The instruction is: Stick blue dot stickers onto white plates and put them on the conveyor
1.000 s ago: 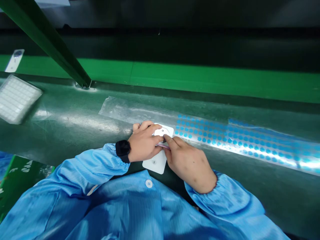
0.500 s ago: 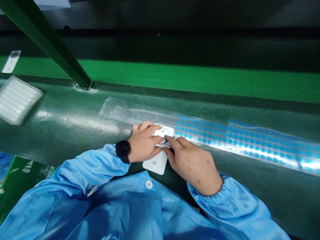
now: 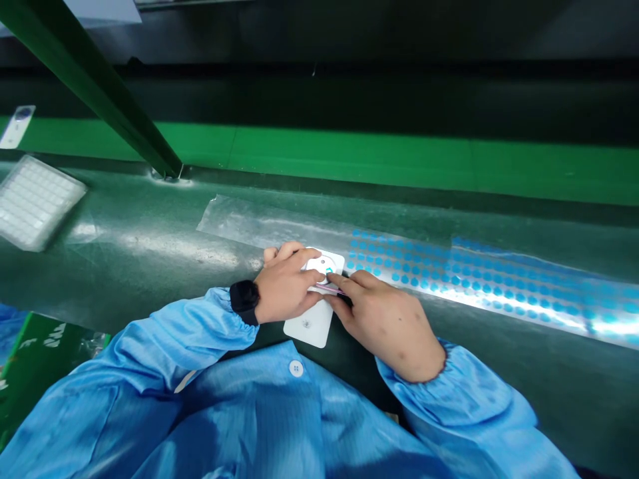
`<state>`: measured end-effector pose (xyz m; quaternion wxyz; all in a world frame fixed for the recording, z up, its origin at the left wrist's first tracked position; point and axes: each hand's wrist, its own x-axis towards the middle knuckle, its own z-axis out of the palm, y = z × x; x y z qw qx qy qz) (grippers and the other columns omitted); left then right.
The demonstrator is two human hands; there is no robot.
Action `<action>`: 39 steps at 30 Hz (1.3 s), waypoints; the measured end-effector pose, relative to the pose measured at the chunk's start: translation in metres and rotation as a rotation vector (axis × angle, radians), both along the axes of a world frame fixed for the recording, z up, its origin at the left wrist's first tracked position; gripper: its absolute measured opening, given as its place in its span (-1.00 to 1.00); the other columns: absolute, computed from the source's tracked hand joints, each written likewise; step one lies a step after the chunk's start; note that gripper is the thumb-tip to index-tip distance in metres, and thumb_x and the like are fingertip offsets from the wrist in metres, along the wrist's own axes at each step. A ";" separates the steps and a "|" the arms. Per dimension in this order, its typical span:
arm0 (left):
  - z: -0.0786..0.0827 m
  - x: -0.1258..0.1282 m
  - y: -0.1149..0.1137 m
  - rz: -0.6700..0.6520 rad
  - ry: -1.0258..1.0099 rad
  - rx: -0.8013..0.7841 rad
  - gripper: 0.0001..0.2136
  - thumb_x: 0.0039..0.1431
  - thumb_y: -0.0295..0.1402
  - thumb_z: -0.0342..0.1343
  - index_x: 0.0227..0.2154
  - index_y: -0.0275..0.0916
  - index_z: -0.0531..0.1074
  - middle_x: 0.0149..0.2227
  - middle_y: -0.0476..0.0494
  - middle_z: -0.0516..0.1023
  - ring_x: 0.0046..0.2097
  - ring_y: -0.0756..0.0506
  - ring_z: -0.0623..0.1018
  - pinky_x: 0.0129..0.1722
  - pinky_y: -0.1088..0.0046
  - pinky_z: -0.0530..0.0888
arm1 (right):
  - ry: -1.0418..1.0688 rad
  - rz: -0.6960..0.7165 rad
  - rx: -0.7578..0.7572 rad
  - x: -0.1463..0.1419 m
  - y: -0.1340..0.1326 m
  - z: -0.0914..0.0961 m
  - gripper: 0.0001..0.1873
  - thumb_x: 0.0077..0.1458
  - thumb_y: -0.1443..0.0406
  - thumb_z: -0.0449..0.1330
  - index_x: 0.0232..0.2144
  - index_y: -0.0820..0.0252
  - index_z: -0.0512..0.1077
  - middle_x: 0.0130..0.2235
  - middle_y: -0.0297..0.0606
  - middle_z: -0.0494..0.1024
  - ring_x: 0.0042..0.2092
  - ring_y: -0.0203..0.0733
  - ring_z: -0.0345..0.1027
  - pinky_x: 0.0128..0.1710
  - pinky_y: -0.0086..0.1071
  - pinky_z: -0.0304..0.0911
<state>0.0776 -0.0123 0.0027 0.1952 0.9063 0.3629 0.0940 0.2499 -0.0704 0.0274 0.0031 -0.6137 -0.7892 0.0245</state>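
A small white flat part with rounded corners lies on the dark green bench in front of me. My left hand, with a black watch at the wrist, lies across the part and pins it down. My right hand comes in from the right, its forefinger pressing a small blue dot sticker onto the round feature near the part's far end. Thin red wires run across the part between my two hands. Both arms are in blue coat sleeves.
A long clear film strip covered with several rows of blue dot stickers stretches to the right. A white gridded tray sits at far left, a slanted green frame post behind it. A green conveyor belt runs across the back.
My right forefinger has carried a blue dot from the film side onto the part's round feature. The left hand has stayed on the part.
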 end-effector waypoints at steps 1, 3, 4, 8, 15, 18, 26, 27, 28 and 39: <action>0.000 0.000 0.000 -0.001 0.002 -0.003 -0.76 0.19 -0.17 0.12 -0.18 -0.14 0.56 0.13 -0.19 0.41 0.11 -0.28 0.28 -0.14 0.11 0.19 | 0.001 -0.014 0.002 -0.001 0.000 0.000 -0.71 0.16 0.25 0.17 -0.09 0.15 0.55 -0.25 -0.18 0.59 -0.33 -0.12 0.48 -0.44 -0.35 0.22; 0.001 0.000 0.000 -0.004 0.005 -0.009 -0.77 0.18 -0.19 0.14 -0.18 -0.15 0.56 0.14 -0.19 0.40 0.12 -0.28 0.27 -0.13 0.11 0.19 | -0.001 -0.039 -0.002 -0.002 -0.001 0.000 -0.69 0.16 0.25 0.17 -0.07 0.18 0.53 -0.24 -0.17 0.60 -0.32 -0.11 0.48 -0.45 -0.35 0.22; 0.001 0.000 0.000 -0.004 0.005 -0.011 -0.77 0.18 -0.19 0.14 -0.18 -0.14 0.56 0.14 -0.19 0.40 0.12 -0.29 0.27 -0.13 0.10 0.19 | -0.003 -0.047 -0.007 -0.003 -0.001 0.001 -0.68 0.16 0.25 0.17 -0.06 0.19 0.53 -0.24 -0.17 0.60 -0.31 -0.11 0.49 -0.45 -0.35 0.22; 0.001 0.000 0.000 -0.001 -0.002 -0.018 -0.75 0.20 -0.16 0.11 -0.17 -0.13 0.56 0.14 -0.19 0.40 0.13 -0.29 0.26 -0.12 0.10 0.18 | -0.001 -0.047 -0.048 -0.005 -0.002 0.002 -0.72 0.15 0.28 0.16 -0.09 0.20 0.53 -0.23 -0.17 0.60 -0.30 -0.11 0.50 -0.44 -0.35 0.23; -0.001 0.001 0.001 -0.002 -0.010 -0.020 -0.74 0.20 -0.14 0.11 -0.18 -0.15 0.55 0.14 -0.20 0.40 0.12 -0.29 0.26 -0.12 0.11 0.18 | 0.023 -0.058 -0.078 -0.006 -0.001 0.001 -0.64 0.17 0.31 0.12 0.01 0.22 0.47 -0.20 -0.15 0.60 -0.28 -0.11 0.50 -0.43 -0.35 0.27; -0.001 0.000 0.001 0.003 -0.005 -0.024 -0.73 0.19 -0.13 0.12 -0.17 -0.17 0.53 0.14 -0.21 0.39 0.13 -0.29 0.26 -0.11 0.10 0.18 | 0.034 -0.032 -0.083 -0.004 0.000 0.000 -0.65 0.18 0.31 0.12 0.01 0.19 0.47 -0.21 -0.17 0.59 -0.29 -0.11 0.50 -0.44 -0.35 0.26; 0.003 0.000 0.004 0.023 0.019 -0.056 -0.67 0.06 -0.18 0.27 -0.13 -0.18 0.44 0.17 -0.25 0.34 0.15 -0.33 0.22 -0.10 0.11 0.22 | 0.260 -0.101 0.000 0.010 0.006 -0.004 -0.81 0.14 0.26 0.15 -0.23 0.21 0.50 -0.27 -0.17 0.57 -0.30 -0.10 0.46 -0.35 -0.33 0.28; 0.003 0.000 0.005 0.024 0.022 -0.061 -0.65 0.03 -0.19 0.29 -0.14 -0.18 0.44 0.16 -0.25 0.34 0.14 -0.33 0.22 -0.10 0.11 0.22 | 0.304 -0.145 0.028 0.015 0.009 -0.004 -0.82 0.13 0.25 0.16 -0.26 0.21 0.48 -0.29 -0.18 0.56 -0.31 -0.10 0.45 -0.35 -0.33 0.28; 0.004 0.000 0.006 0.027 0.022 -0.066 -0.63 0.00 -0.18 0.32 -0.14 -0.19 0.43 0.15 -0.25 0.34 0.14 -0.33 0.22 -0.09 0.11 0.23 | 0.334 -0.192 0.059 0.020 0.012 -0.004 -0.82 0.12 0.22 0.16 -0.28 0.20 0.47 -0.32 -0.18 0.55 -0.32 -0.10 0.44 -0.35 -0.32 0.28; 0.009 -0.017 -0.038 0.021 -0.020 -0.075 -0.30 -0.31 0.00 0.43 -0.05 -0.16 0.40 0.10 -0.30 0.34 0.11 -0.38 0.23 -0.06 0.04 0.26 | 0.299 -0.187 -0.069 0.012 0.018 0.001 -0.57 0.01 0.13 0.28 -0.10 0.21 0.42 -0.16 -0.14 0.51 -0.22 -0.03 0.46 -0.31 -0.27 0.30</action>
